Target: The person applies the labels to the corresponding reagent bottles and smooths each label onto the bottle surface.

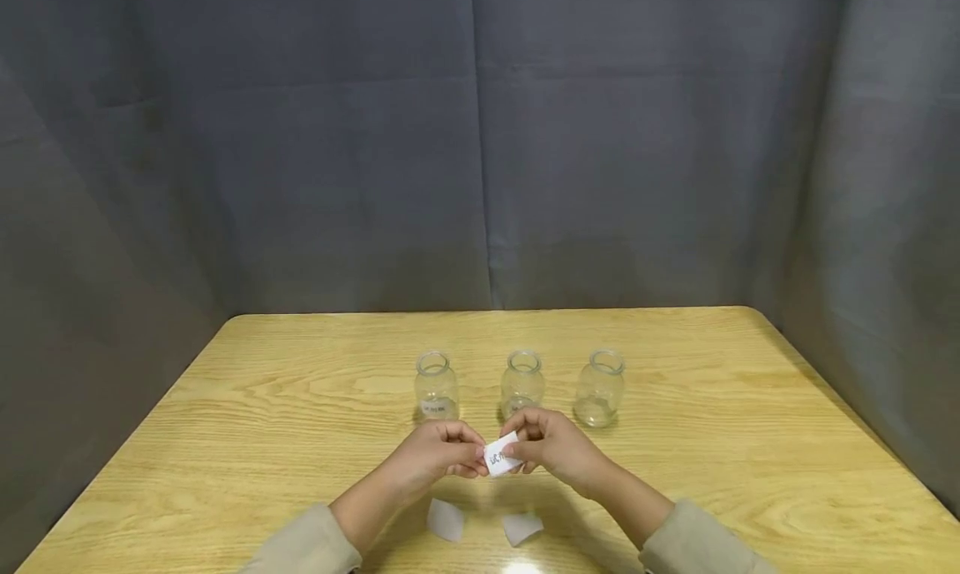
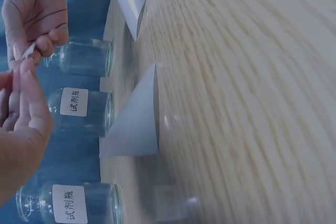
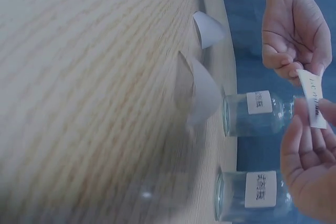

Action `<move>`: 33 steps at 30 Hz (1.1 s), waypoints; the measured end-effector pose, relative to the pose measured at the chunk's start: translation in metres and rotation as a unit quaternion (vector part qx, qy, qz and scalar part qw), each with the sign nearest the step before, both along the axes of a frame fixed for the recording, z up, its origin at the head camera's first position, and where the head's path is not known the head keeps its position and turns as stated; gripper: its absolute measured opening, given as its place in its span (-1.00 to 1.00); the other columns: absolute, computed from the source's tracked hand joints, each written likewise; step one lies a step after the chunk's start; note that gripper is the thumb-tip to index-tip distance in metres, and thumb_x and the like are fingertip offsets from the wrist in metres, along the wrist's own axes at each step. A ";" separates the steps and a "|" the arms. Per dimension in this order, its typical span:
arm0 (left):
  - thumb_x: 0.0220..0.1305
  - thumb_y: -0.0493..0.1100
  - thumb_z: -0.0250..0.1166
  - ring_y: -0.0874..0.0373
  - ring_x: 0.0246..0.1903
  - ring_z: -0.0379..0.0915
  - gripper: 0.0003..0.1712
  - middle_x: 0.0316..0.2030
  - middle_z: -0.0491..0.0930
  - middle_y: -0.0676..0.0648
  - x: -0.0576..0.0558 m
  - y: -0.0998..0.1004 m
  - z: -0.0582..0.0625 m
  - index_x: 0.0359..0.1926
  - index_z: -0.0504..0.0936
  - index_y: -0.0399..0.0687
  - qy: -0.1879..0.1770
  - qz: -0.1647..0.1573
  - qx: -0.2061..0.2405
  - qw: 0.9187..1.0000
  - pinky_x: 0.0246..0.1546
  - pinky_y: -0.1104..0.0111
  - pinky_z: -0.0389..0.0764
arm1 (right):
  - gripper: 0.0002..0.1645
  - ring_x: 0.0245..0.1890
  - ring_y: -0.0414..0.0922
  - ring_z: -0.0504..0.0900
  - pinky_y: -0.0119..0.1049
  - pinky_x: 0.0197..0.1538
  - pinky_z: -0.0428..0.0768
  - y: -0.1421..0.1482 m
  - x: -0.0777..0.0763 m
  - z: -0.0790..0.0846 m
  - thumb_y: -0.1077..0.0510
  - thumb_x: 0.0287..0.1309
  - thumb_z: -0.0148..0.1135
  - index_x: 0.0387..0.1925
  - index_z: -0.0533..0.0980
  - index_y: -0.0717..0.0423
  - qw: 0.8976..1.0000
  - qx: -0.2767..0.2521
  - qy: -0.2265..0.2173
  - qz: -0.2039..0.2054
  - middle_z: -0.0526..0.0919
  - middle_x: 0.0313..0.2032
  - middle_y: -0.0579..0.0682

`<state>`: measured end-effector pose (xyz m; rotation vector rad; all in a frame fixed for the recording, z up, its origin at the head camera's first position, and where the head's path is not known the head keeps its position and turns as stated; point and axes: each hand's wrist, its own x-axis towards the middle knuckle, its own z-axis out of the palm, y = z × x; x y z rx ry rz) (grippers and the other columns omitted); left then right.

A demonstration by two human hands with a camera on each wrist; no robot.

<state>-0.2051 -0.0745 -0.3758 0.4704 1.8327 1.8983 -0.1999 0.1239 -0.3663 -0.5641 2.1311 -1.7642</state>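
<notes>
Over the table's near middle, my left hand pinches the left edge of a small white label with dark printing. The right hand holds the same label by its other end, between thumb and fingers. The label looks slightly bent in the right wrist view. Just beyond the hands, three open glass jars stand upright in a row. White printed labels are stuck on the left jar and the middle jar. No label shows on the right jar.
Two curled pieces of white paper, a left one and a right one, lie on the wooden table between the forearms. Dark grey cloth hangs behind the table and along its sides.
</notes>
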 end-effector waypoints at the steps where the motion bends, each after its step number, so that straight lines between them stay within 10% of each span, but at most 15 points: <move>1: 0.06 -0.32 0.15 0.16 -0.44 0.49 -0.79 -0.45 0.52 -0.09 0.000 0.001 -0.001 -0.34 0.45 -0.46 0.003 0.005 -0.002 1.000 -0.30 0.34 0.51 | -0.76 -0.47 -0.11 0.50 -0.31 -0.40 0.50 0.002 0.000 0.000 0.28 0.01 0.14 -0.28 0.38 0.36 1.000 0.002 0.007 -0.007 0.49 -0.50 0.02; 11: 0.00 -0.34 0.16 0.16 -0.47 0.49 -0.82 -0.42 0.51 -0.12 -0.005 0.009 -0.002 -0.38 0.47 -0.45 0.015 0.045 -0.022 0.999 -0.31 0.32 0.53 | -0.76 -0.44 -0.11 0.45 -0.17 -0.31 0.49 0.010 0.003 0.000 0.31 -0.03 0.16 -0.30 0.39 0.39 0.995 0.019 0.037 -0.086 0.47 -0.46 0.03; 33: 0.01 -0.27 0.23 0.12 -0.41 0.51 -0.88 -0.51 0.58 -0.05 -0.008 0.034 0.002 -0.43 0.51 -0.28 0.000 0.007 -0.012 1.000 -0.23 0.28 0.50 | -0.68 -0.33 -0.07 0.52 -0.25 -0.19 0.49 0.010 0.010 -0.005 0.24 -0.06 0.23 -0.27 0.39 0.36 0.999 -0.015 0.016 -0.039 0.53 -0.39 0.05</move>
